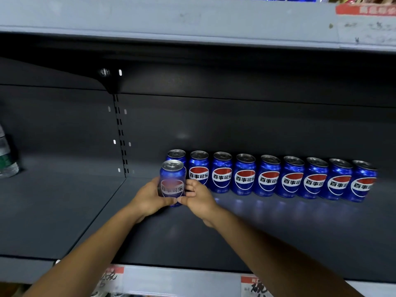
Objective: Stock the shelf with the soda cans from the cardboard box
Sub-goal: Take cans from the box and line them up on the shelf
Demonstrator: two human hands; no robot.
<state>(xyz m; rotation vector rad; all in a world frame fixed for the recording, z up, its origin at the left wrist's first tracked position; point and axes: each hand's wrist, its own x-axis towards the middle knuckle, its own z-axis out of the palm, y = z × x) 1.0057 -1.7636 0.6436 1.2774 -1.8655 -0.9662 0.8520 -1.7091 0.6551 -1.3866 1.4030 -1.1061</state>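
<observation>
A blue soda can (172,179) with a red, white and blue logo stands in front of the leftmost can of a back row. My left hand (150,199) grips its left side and my right hand (198,197) holds its right side, thumbs meeting at the can's base. Behind it, a row of several identical cans (267,175) lines the rear of the dark grey shelf (278,239), running from the middle to the right. The cardboard box is out of view.
A slotted upright (120,133) divides the back panel. At the far left edge stands a plastic bottle (6,155). The upper shelf's pale front edge (192,20) overhangs. Price labels (252,286) hang on the lower front rail.
</observation>
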